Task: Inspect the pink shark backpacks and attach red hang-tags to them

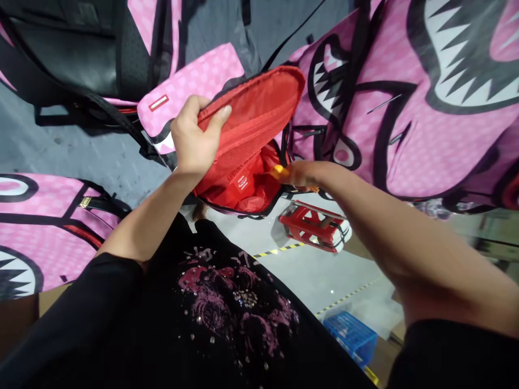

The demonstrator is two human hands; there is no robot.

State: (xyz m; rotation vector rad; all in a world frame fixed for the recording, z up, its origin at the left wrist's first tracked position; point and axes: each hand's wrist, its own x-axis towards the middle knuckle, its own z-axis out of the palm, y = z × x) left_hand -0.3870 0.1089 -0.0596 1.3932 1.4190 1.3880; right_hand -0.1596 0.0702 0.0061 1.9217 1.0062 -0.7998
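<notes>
A small bag with a red lining hangs unzipped in front of my body, with a white print inside. My left hand is closed on the edge of its raised lid, thumb on the red inner side. At the right side of the opening, my right hand is closed around a small yellow-orange tool, whose thin dark end points into the bag. Its exact kind is hard to make out, as the fingers are partly hidden and blurred. A pink pouch with a red label lies just behind the lid.
Large pink backpacks with a shark-mouth print stand at the right. Another pink backpack lies at left, and a black-backed one at upper left. Below are a red and white cart-like object and a blue crate on the floor.
</notes>
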